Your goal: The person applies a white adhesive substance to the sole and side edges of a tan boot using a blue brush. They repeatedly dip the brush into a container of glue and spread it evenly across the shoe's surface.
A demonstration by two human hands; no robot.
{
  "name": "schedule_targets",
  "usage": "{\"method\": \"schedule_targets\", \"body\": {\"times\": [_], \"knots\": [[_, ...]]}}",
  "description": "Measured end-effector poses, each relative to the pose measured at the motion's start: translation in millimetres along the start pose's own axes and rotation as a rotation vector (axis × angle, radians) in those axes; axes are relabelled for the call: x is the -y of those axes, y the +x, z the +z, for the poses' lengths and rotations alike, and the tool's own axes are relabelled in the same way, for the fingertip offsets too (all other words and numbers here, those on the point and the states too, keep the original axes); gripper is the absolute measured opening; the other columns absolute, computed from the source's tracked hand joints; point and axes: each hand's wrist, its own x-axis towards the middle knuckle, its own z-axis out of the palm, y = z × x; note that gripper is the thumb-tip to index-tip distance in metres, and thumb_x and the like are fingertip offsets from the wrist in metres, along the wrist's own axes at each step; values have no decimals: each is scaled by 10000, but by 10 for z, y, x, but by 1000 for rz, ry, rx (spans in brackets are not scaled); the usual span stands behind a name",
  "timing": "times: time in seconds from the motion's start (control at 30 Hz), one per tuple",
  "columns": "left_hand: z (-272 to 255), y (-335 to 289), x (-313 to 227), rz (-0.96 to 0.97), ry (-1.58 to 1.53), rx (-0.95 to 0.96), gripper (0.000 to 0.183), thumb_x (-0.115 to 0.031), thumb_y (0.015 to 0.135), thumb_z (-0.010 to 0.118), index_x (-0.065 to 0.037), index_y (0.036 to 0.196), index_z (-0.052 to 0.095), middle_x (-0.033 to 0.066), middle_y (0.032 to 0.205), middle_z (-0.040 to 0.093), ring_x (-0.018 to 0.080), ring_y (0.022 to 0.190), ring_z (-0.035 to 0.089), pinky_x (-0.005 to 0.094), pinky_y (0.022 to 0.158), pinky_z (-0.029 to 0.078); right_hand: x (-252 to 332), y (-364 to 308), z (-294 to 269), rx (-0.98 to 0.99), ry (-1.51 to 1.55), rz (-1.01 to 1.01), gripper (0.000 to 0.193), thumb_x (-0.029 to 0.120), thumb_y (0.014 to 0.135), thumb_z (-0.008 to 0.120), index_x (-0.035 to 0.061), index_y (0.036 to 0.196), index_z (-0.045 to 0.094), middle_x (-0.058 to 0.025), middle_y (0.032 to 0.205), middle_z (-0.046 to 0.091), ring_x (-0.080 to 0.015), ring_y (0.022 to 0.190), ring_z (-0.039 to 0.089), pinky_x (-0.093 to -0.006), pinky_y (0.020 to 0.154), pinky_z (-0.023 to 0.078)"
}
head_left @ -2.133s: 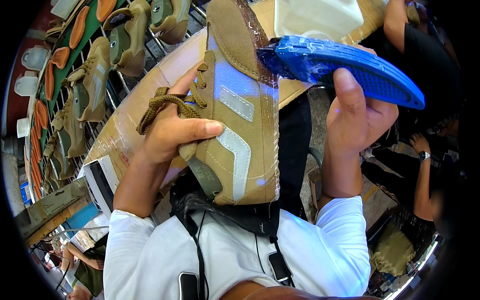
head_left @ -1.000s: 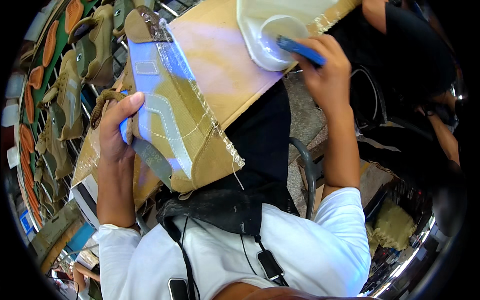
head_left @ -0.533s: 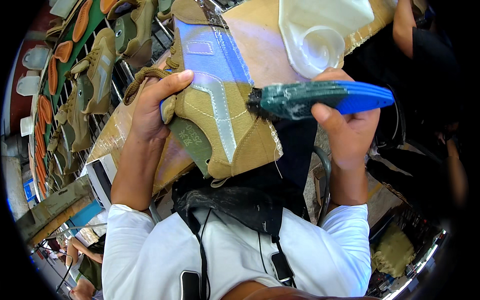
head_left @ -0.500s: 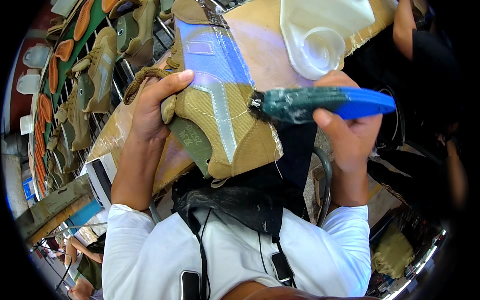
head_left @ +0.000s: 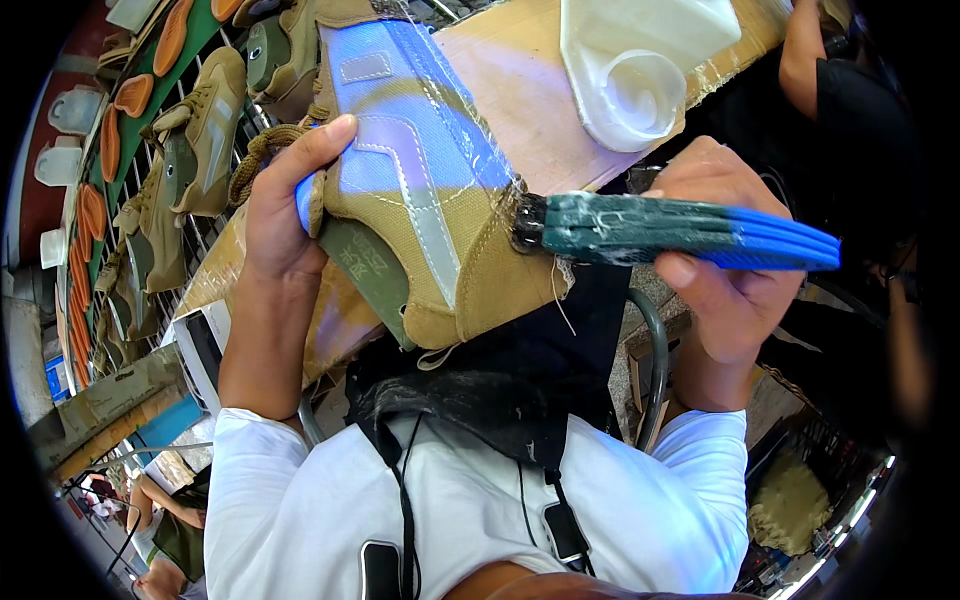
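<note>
A tan canvas shoe upper (head_left: 465, 262) with a grey stripe and white stitching hangs tilted before me, a bluish light across part of it. My left hand (head_left: 285, 215) is closed on its lace side, thumb lying on top and fingers partly hidden behind. A dark green insole-like piece (head_left: 362, 262) with markings shows in the shoe's opening. My right hand (head_left: 740, 315) grips a brush (head_left: 625, 230) with a thick green and blue handle smeared with whitish residue. Its short dark bristles touch the shoe's raw lower edge, where loose threads (head_left: 565, 275) dangle.
Beyond the shoe, a cut-open white plastic jug (head_left: 645, 25) with a round cup-like part (head_left: 640, 100) sits on a brown board (head_left: 520, 70). A rack at left carries several tan shoes (head_left: 208, 130) and orange soles (head_left: 172, 38). Another person's arm (head_left: 802, 65) shows at the far right.
The shoe has shifted left and slightly up with my left hand. My right hand and the brush have moved right and a little down, the bristles sliding along the edge.
</note>
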Motion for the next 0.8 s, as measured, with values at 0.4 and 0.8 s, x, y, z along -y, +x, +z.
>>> {"method": "schedule_targets", "body": {"times": [0.4,0.8], "knots": [[198,-164,10,124,-190,-215,319,-214,887,504,28,1089,553,167,980,640,231,864,644,353,808,523,280,208,-223,44,-251,-297,350,363,807,572,19,841,629,-104,740,580,-183,606,490,-277,536,358],[127,-348,111,-208,-499,1,327,-257,875,524,3,1074,544,145,930,585,217,766,606,315,656,497,431,563,-117,12,-195,-466,301,364,824,587,70,869,635,-102,846,584,-172,683,515,-270,601,384]]}}
